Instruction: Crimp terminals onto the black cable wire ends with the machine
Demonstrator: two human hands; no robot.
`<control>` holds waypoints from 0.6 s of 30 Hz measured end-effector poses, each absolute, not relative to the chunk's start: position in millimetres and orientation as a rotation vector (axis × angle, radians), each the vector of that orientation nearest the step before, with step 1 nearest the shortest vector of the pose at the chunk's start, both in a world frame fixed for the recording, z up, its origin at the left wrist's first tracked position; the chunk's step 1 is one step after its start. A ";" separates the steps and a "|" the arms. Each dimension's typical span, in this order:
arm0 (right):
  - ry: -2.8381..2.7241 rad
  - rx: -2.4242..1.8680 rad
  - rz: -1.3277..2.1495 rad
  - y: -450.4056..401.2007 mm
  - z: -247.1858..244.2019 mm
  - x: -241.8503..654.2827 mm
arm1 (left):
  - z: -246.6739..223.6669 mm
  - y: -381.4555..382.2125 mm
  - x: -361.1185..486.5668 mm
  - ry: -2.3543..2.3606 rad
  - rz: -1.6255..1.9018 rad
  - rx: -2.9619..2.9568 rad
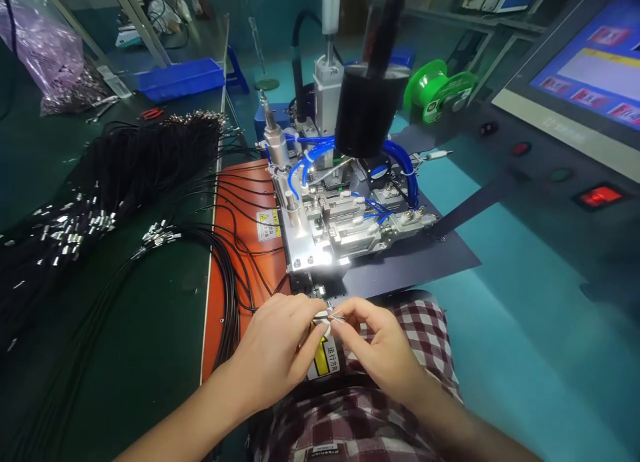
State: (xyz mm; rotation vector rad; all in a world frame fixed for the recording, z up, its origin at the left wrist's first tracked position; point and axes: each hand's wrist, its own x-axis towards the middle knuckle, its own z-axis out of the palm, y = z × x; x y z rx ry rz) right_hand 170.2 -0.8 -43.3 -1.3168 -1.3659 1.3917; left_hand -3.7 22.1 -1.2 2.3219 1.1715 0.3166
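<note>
My left hand [280,342] pinches the end of a black cable [320,317] just in front of the machine. From that end, thin pale wires [337,315] fan out toward the right. My right hand [383,345] is closed at the wires, with thumb and index fingertips at their tips. Both hands are close together, above a label with a yellow arrow [323,361]. Directly beyond them stands the metal machine [305,249] with blue air tubes [410,175].
Black cables [227,302] run along the orange board [213,342] at left. Bundles with metal ends [75,232] lie on the dark green table [135,355]. A control panel [555,132] stands at right, a green spool [433,92] behind. A blue tray [183,79] sits at back left.
</note>
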 end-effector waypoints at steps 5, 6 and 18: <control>-1.355 -1.262 1.408 6.9 -38.3 176.2 | -1.9 27.7 0.8 1.155 0.381 2.075; -1.328 -1.255 1.434 8.4 -37.8 177.9 | -2.7 28.3 0.8 1.178 0.397 2.005; -0.974 -1.051 1.754 20.8 -49.2 172.1 | -7.8 26.0 -1.3 1.251 0.465 1.551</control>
